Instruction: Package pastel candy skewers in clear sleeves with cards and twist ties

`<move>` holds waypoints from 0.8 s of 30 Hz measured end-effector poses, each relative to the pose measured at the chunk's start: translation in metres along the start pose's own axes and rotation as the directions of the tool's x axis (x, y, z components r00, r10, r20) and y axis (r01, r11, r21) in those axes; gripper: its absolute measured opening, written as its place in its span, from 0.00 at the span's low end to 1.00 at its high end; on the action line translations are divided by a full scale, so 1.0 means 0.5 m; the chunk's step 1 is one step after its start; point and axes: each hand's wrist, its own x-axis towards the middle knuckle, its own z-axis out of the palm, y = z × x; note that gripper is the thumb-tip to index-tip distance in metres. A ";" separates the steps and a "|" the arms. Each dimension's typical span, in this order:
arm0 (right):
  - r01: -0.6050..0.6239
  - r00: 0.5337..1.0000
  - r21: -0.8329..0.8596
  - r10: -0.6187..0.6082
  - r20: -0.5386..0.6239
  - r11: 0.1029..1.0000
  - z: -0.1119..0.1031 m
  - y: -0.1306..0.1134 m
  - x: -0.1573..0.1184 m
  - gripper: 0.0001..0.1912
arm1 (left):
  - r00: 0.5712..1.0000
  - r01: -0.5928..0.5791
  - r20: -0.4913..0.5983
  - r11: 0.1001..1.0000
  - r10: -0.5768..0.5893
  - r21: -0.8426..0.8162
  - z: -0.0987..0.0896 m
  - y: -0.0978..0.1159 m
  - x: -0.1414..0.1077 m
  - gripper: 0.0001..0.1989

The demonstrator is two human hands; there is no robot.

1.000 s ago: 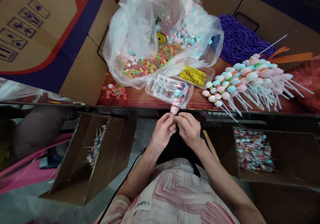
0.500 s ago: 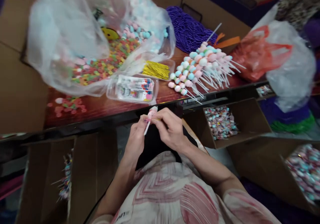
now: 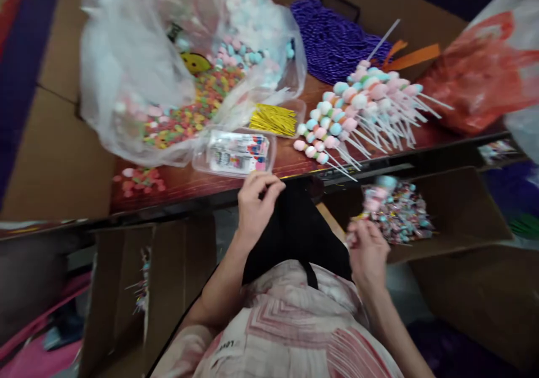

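My right hand (image 3: 368, 249) is closed around the lower end of a wrapped marshmallow stick (image 3: 377, 198), a blurred pink and blue one with a yellow tie near my fingers. It is over the near side of a cardboard box (image 3: 467, 215) holding many wrapped marshmallow sticks (image 3: 406, 212). My left hand (image 3: 257, 204) is at the table's front edge, just below a clear plastic tray (image 3: 200, 162) of printed wrappers (image 3: 238, 152). Its thumb and forefinger are drawn together, and nothing shows between them. Unwrapped marshmallow skewers (image 3: 345, 117) lie in a pile on the table.
Yellow twist ties (image 3: 273, 119) lie in another tray. Large clear bags (image 3: 135, 58) hold gummies and marshmallows. Loose red gummies (image 3: 141, 181) lie at the table's left. Purple strands (image 3: 324, 35) and a red bag (image 3: 475, 80) are behind. Another cardboard box (image 3: 168, 288) stands lower left.
My hands have parted. My right hand has carried the wrapped marshmallow stick rightwards to the box, while my left hand let go of it and rose slightly to the tray. The view has shifted.
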 end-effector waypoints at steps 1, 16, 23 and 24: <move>-0.042 0.998 0.039 0.044 -0.050 0.998 -0.015 0.000 0.027 0.16 | 0.996 -0.008 -0.089 0.994 0.018 0.113 -0.021 -0.015 0.030 0.04; 0.056 0.935 -0.200 0.019 0.355 0.978 0.176 0.032 0.004 0.14 | 0.981 0.102 0.062 0.760 -0.184 0.641 -0.102 -0.111 0.187 0.09; 0.353 0.782 -0.292 -0.109 0.614 0.889 0.256 -0.011 -0.019 0.10 | 0.968 -0.013 0.199 0.765 -0.151 0.644 -0.115 -0.113 0.192 0.12; 0.374 0.768 -0.291 -0.119 0.629 0.880 0.264 -0.013 -0.021 0.10 | 0.968 -0.006 0.195 0.765 -0.156 0.644 -0.115 -0.115 0.195 0.10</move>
